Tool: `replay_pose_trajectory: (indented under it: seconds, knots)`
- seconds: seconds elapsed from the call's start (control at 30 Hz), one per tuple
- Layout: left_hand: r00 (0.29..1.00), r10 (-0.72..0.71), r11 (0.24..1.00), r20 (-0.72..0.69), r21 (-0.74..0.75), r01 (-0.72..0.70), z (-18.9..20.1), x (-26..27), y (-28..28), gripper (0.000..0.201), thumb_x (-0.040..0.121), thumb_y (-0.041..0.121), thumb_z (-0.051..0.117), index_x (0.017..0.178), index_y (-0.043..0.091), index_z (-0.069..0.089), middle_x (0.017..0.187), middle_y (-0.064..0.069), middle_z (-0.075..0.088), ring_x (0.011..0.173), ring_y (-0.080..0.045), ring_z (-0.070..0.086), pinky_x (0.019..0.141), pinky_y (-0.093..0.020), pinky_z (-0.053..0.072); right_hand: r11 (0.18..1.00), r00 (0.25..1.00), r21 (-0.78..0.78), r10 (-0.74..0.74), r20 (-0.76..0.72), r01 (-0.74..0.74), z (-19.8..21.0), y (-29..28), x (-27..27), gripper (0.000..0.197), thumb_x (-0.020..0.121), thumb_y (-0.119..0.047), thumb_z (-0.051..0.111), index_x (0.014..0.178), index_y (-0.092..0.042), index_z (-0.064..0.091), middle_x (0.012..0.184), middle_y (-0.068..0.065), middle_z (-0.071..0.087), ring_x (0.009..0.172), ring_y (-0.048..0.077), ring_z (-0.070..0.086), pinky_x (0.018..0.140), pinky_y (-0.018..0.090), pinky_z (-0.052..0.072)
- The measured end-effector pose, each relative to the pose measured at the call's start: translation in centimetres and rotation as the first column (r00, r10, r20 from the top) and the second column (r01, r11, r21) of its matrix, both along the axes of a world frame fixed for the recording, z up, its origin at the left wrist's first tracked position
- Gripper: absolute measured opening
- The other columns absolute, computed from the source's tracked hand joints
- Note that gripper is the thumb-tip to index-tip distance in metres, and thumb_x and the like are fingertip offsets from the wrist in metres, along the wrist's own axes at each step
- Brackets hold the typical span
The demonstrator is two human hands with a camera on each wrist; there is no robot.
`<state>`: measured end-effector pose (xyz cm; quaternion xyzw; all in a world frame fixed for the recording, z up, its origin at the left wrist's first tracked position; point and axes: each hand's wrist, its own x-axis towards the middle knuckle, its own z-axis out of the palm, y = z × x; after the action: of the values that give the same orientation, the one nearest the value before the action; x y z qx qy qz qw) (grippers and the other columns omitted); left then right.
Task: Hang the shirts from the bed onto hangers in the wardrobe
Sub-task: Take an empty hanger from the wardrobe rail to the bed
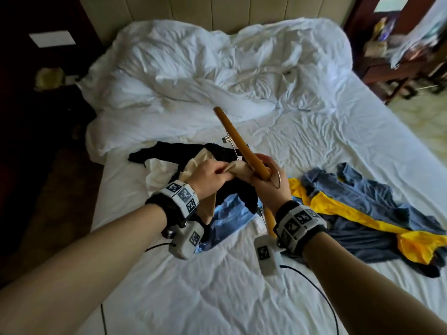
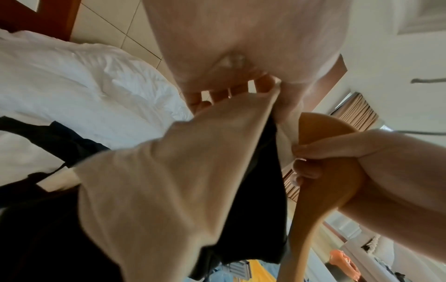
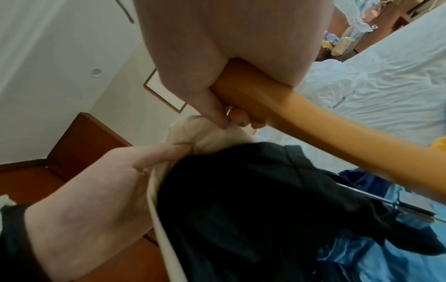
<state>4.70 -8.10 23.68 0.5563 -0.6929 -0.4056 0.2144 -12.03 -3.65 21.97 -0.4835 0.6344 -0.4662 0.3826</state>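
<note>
A wooden hanger (image 1: 238,141) with a metal hook (image 1: 278,176) and clip bar is gripped at its middle by my right hand (image 1: 271,182), held above the bed. My left hand (image 1: 212,175) pinches a bunched edge of a cream and black shirt (image 1: 193,165) and holds it against the hanger's middle. In the left wrist view the cream cloth (image 2: 169,181) hangs from my fingers beside the hanger (image 2: 321,171). The right wrist view shows my thumb and fingers curled round the hanger (image 3: 289,112), pinching cream cloth (image 3: 212,137) too. A light blue shirt (image 1: 229,213) lies underneath.
A blue and yellow garment (image 1: 362,209) lies crumpled on the white sheet (image 1: 217,286) to the right. A rumpled white duvet (image 1: 217,68) fills the head of the bed. Dark wooden furniture (image 1: 399,64) stands at the far right, a dark nightstand at the left.
</note>
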Motion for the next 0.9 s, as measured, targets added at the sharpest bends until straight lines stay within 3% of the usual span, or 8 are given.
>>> replay_pose_trajectory:
  seconds: [0.13,0.23,0.43,0.53,0.67,0.73,0.83,0.9]
  knots:
    - [0.999,-0.021,0.999,-0.043,-0.043,0.019,1.0,1.0,0.7,0.025,0.092,0.013,0.066,0.068,0.021,0.066,0.052,0.016,0.049,0.048,0.006,0.049,0.055,-0.012,0.034,0.996,0.999,-0.072,-0.044,-0.023,0.042,1.3,0.2,0.7,0.045,0.082,0.003,0.059,0.115,-0.027,0.064,0.093,-0.002,0.073,0.086,0.012,0.068,0.082,0.036,0.057]
    - [0.998,0.006,0.995,-0.067,-0.098,-0.012,1.6,1.9,0.5,0.038,0.089,0.017,0.068,0.053,0.024,0.056,0.047,0.014,0.043,0.049,-0.003,0.04,0.056,-0.025,0.034,0.993,0.997,-0.098,-0.062,-0.039,0.058,3.0,-0.1,0.9,0.045,0.083,0.005,0.056,0.117,-0.024,0.063,0.077,-0.005,0.069,0.065,0.003,0.062,0.065,0.023,0.051]
    - [0.988,0.043,0.995,-0.145,-0.081,-0.055,7.7,2.7,-0.7,0.049,0.092,0.026,0.069,0.05,0.011,0.047,0.043,0.016,0.038,0.043,0.001,0.033,0.046,-0.014,0.031,0.983,0.997,-0.18,-0.042,-0.064,0.03,7.0,-1.4,1.3,0.047,0.083,-0.001,0.058,0.116,-0.034,0.063,0.071,0.001,0.068,0.066,0.016,0.064,0.068,0.037,0.057]
    - [0.997,-0.038,0.985,-0.072,-0.173,0.025,11.0,3.6,-1.6,0.04,0.096,0.021,0.064,0.069,-0.008,0.059,0.06,-0.002,0.045,0.055,-0.007,0.039,0.055,-0.023,0.034,0.967,0.998,-0.252,-0.047,-0.039,0.036,10.1,-2.2,1.1,0.045,0.085,0.002,0.057,0.117,-0.029,0.064,0.075,-0.004,0.065,0.057,0.004,0.056,0.057,0.021,0.047]
    - [0.998,-0.053,0.948,-0.033,-0.316,0.04,14.8,5.4,-3.1,0.018,0.094,0.005,0.06,0.102,0.008,0.075,0.09,0.002,0.071,0.079,0.004,0.063,0.078,-0.019,0.05,0.954,0.996,-0.295,-0.068,-0.06,0.048,14.1,-2.9,0.7,0.043,0.085,0.0,0.058,0.121,-0.024,0.062,0.081,-0.007,0.062,0.058,-0.002,0.053,0.054,0.013,0.041]
    - [0.998,-0.001,0.931,-0.066,-0.363,-0.023,16.7,5.8,-3.4,0.024,0.094,0.0,0.053,0.105,0.008,0.072,0.102,-0.001,0.072,0.098,-0.011,0.065,0.092,-0.024,0.05,0.947,0.995,-0.318,-0.073,-0.067,0.048,16.0,-2.9,0.7,0.042,0.084,-0.002,0.06,0.12,-0.025,0.062,0.082,-0.008,0.061,0.062,0.002,0.053,0.057,0.016,0.041]
    - [0.983,0.055,0.942,-0.177,-0.318,-0.109,19.6,5.6,-2.8,0.031,0.093,-0.011,0.04,0.102,0.003,0.066,0.097,-0.004,0.065,0.099,-0.015,0.058,0.083,-0.011,0.045,0.927,0.995,-0.375,-0.059,-0.078,0.026,18.6,-2.5,0.7,0.04,0.084,-0.006,0.064,0.117,-0.027,0.062,0.083,-0.006,0.062,0.062,0.0,0.053,0.056,0.013,0.042]
    - [0.974,0.03,0.95,-0.224,-0.296,-0.097,21.4,5.1,-2.1,0.032,0.093,-0.013,0.039,0.105,-0.002,0.066,0.099,-0.008,0.064,0.098,-0.015,0.057,0.085,-0.013,0.045,0.919,0.996,-0.392,0.008,-0.086,-0.041,19.8,-1.8,1.3,0.04,0.083,-0.01,0.07,0.119,-0.027,0.062,0.087,-0.005,0.068,0.069,-0.004,0.059,0.06,0.009,0.044]
